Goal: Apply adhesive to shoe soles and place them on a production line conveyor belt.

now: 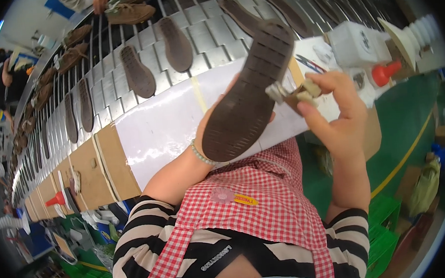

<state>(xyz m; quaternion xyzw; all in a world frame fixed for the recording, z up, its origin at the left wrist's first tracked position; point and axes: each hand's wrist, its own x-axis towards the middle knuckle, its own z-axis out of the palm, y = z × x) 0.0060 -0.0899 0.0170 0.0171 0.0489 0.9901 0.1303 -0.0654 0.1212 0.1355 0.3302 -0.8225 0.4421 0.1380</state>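
A dark brown shoe sole is held up at a slant in front of me, its ribbed face toward the camera. My left hand grips it from behind along the left edge; most of the fingers are hidden by the sole. Pinched between thumb and fingers of my right hand is a small tool with a metallic end and pale beige blocks. It is blurred, so its exact kind is unclear. Its metal end is at the sole's right edge; I cannot tell if they touch.
A metal conveyor runs behind the work table, carrying several brown soles and shoes. White sheeting covers the table. At right are a white plastic container, a red nozzle and a white funnel-shaped duct. Another person's hand reaches in at upper left.
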